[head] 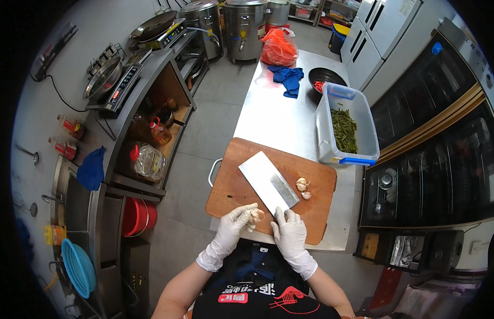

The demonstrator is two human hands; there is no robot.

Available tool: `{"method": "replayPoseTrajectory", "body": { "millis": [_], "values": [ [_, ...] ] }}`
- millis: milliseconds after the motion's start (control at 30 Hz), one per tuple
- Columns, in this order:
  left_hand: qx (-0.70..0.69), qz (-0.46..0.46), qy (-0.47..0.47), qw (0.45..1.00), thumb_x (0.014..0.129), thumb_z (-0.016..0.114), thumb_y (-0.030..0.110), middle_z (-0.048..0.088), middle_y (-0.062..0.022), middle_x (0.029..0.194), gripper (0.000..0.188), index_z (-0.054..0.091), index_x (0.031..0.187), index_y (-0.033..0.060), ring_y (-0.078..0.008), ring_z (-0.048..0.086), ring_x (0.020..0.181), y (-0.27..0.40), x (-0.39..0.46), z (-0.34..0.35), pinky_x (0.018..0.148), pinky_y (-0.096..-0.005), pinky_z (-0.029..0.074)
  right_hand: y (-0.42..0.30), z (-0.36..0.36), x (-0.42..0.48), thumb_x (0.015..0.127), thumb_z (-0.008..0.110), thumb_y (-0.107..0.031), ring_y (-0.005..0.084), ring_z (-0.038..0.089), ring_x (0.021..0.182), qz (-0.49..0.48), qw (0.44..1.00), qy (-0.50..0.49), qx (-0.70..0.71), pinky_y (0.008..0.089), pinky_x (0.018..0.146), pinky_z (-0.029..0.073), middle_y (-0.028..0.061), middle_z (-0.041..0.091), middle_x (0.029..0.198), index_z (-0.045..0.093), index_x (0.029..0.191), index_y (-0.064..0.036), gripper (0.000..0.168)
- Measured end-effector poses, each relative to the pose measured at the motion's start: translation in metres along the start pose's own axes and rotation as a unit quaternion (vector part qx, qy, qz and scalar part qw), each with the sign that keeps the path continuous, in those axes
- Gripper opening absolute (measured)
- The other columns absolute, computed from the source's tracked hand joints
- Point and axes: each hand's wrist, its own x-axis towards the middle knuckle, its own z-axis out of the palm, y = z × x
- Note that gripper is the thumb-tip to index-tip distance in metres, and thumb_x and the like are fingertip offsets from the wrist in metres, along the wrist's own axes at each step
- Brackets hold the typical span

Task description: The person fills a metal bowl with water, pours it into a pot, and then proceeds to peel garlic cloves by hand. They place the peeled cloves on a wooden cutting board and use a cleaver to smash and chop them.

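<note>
A wooden cutting board (247, 171) lies on the steel table, with a broad cleaver blade (267, 181) resting slantwise on it. My left hand (236, 223), in a white glove, holds a piece of garlic (256, 216) between thumb and fingers over the board's near edge. My right hand (289, 229), also gloved, is at the near end of the cleaver; its fingers cover that end, and whether they grip a handle cannot be told. To the right of the blade lie a garlic bulb (301, 184) and a smaller garlic piece (306, 195).
Beyond the board's right corner stands a clear plastic bin (326, 137) of cut green vegetables. A black bowl (330, 73) with red pieces, a blue cloth (289, 79) and a red plastic bag (279, 47) sit at the far end. A steel counter (141, 85) runs along the left.
</note>
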Motion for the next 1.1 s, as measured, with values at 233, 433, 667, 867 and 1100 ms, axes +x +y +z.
{"method": "replayPoseTrajectory", "body": {
  "millis": [233,433,667,867,1100],
  "values": [
    [0.149,0.042,0.007,0.988,0.095,0.054,0.028,0.061,-0.0036,0.089,0.034,0.054,0.112,-0.0018,-0.0064,0.054,0.074,-0.001,-0.003,0.011,0.064,-0.0203,0.045,-0.034,-0.011,0.017,0.092,0.056,-0.013,0.0099,0.059,0.079,0.197,0.779,-0.104,0.586,0.0243,0.071,0.048,0.0069,0.064,0.095,0.052,0.118,0.000,0.029],
    [0.288,0.179,0.049,0.939,0.095,0.053,0.032,0.061,-0.0057,0.088,0.036,0.053,0.111,-0.0007,-0.0146,0.060,0.078,-0.008,-0.008,0.021,0.071,-0.0268,0.048,-0.046,-0.011,0.015,0.093,0.057,-0.018,0.0051,0.054,0.068,0.182,0.753,-0.045,0.631,0.0182,0.060,0.044,0.0022,0.062,0.085,0.054,0.111,0.000,0.025],
    [0.340,0.301,0.029,0.891,0.095,0.053,0.025,0.058,-0.0153,0.090,0.032,0.050,0.116,0.0006,-0.0288,0.062,0.078,0.011,-0.007,0.027,0.068,-0.0345,0.049,-0.046,-0.042,0.022,0.091,0.061,-0.017,0.0072,0.057,0.073,0.217,0.685,-0.128,0.683,0.0185,0.063,0.047,0.0048,0.064,0.092,0.055,0.111,0.000,0.027],
    [0.316,0.335,-0.038,0.887,0.093,0.055,0.024,0.057,-0.0162,0.098,0.037,0.048,0.121,0.0004,-0.0278,0.061,0.083,0.021,-0.006,0.015,0.070,-0.0336,0.049,-0.046,-0.067,0.030,0.088,0.065,-0.013,0.0075,0.057,0.076,0.168,0.690,-0.149,0.687,0.0199,0.065,0.046,0.0040,0.063,0.092,0.056,0.114,0.001,0.031],
    [0.355,0.376,-0.029,0.856,0.095,0.051,0.020,0.061,-0.0162,0.088,0.029,0.049,0.116,0.0013,-0.0301,0.063,0.070,0.038,-0.001,0.020,0.060,-0.0344,0.050,-0.064,-0.051,0.027,0.093,0.058,-0.016,0.0061,0.052,0.067,0.143,0.742,-0.049,0.653,0.0192,0.059,0.043,0.0004,0.060,0.079,0.059,0.106,0.001,0.022]
  ]
}}
